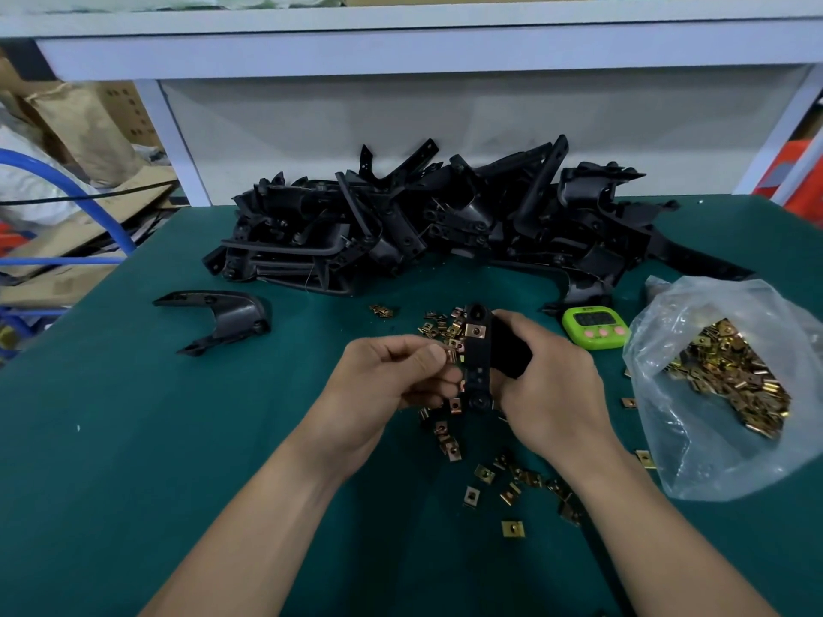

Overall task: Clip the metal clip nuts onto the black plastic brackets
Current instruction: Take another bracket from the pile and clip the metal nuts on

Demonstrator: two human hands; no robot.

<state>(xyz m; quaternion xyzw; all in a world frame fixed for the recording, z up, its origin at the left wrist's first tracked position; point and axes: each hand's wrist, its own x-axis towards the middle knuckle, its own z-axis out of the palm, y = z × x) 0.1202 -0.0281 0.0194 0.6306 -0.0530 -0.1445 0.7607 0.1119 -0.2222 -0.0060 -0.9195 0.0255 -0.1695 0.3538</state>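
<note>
Across the lower three quarters of the frame spreads one dark green cloth-covered worktop point(133, 438). Behind it, along the top, stands a white shelf frame point(401, 55) with a pale back panel. At the far left edge, off the worktop, lie flattened cardboard point(67, 242) and one blue hose point(89, 202).

One heap of black plastic brackets point(423, 224) fills the upper centre, tangled and too many to count. At right sits one clear plastic bag point(721, 438), its mouth open and brass-coloured clip nuts point(721, 371) piled inside, far too many to count.

Two bare hands meet at the centre. The right hand point(547, 380) grips one bracket point(478, 362) upright, its fingers point(512, 322) curled round the part's right side. The left hand point(392, 376) pinches a single clip nut point(452, 354) between thumb and forefinger, touching the bracket's left edge. One fitted clip nut point(474, 331) already sits near the top of that bracket.

One lone bracket point(222, 320) lies apart at centre left. One green timer point(594, 327) with three pink buttons rests between the hands and the bag.

Loose clip nuts point(512, 483) scatter over the cloth around and below the hands, roughly two dozen or more; those under the hands cannot be counted.
</note>
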